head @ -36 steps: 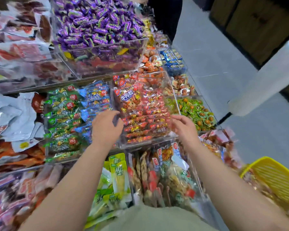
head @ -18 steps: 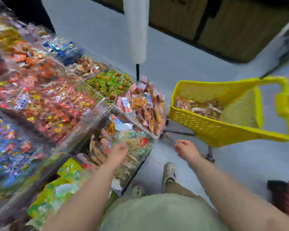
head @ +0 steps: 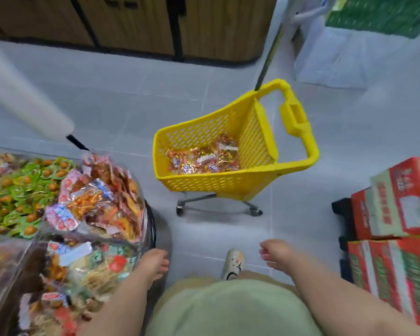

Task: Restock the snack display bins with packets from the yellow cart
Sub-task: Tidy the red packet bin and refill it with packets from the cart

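Observation:
The yellow cart (head: 218, 184) stands on the grey floor ahead of me, with several orange and red snack packets (head: 205, 157) lying in its basket. The clear snack display bins (head: 141, 238) fill the left side, heaped with mixed packets. My left hand (head: 153, 264) hangs beside the corner of the nearest bin, fingers loosely curled, holding nothing. My right hand (head: 275, 254) hovers over the floor below the cart, fingers loosely curled and empty.
Red and green cartons (head: 395, 209) are stacked at the right. A white roll on a black pole (head: 27, 100) leans in at the upper left. Wooden cabinets (head: 131, 23) line the far wall. My shoe (head: 233, 263) is on the floor between my hands.
My view has swung right, away from the bins and toward the cart. Both hands have left the bins and dropped to my sides, empty.

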A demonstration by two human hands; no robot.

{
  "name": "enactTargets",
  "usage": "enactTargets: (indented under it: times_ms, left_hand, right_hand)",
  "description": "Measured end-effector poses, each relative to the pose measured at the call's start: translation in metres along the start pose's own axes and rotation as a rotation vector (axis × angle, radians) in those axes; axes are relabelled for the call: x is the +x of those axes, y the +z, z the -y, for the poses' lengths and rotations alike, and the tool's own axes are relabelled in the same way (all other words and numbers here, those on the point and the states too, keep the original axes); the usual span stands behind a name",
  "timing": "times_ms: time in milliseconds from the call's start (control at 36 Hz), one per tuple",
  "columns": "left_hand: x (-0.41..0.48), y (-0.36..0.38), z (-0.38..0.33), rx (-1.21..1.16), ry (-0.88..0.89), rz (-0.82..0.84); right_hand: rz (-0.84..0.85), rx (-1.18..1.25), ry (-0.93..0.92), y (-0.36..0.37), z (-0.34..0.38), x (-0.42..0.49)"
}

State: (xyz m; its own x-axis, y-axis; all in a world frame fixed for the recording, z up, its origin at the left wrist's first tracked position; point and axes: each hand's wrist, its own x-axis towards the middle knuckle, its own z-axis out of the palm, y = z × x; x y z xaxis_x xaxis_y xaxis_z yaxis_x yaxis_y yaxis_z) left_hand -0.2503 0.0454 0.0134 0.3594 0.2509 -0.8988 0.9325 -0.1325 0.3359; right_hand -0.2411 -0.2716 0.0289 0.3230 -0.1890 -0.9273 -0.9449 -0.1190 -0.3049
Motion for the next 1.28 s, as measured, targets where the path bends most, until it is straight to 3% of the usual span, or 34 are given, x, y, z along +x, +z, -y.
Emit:
enactTargets:
  times_ms: [306,639,833,1083,1278]
  left_hand:
    - [0.016,0.041,-0.069,0.121,0.011,0.037]
    - [0.086,-0.012,-0.162,0.212,-0.030,0.044]
    - [0.124,-0.051,-0.240,0.238,0.059,0.046]
    - [0.172,-0.063,-0.306,0.237,0.123,-0.111]
    - [0.219,-0.046,-0.312,0.121,0.132,-0.128]
  right_hand:
    - [0.047,0.025,-0.062,-0.021,0.090,0.021]
    - [0.029,0.076,0.068,0.023,0.153,0.047]
    - [-0.001,0.086,-0.009,0.054,0.233,0.058]
    - [0.051,0.100,-0.012,0.083,0.306,0.097]
    - [0.110,-0.143,-0.007,0.120,0.329,0.167]
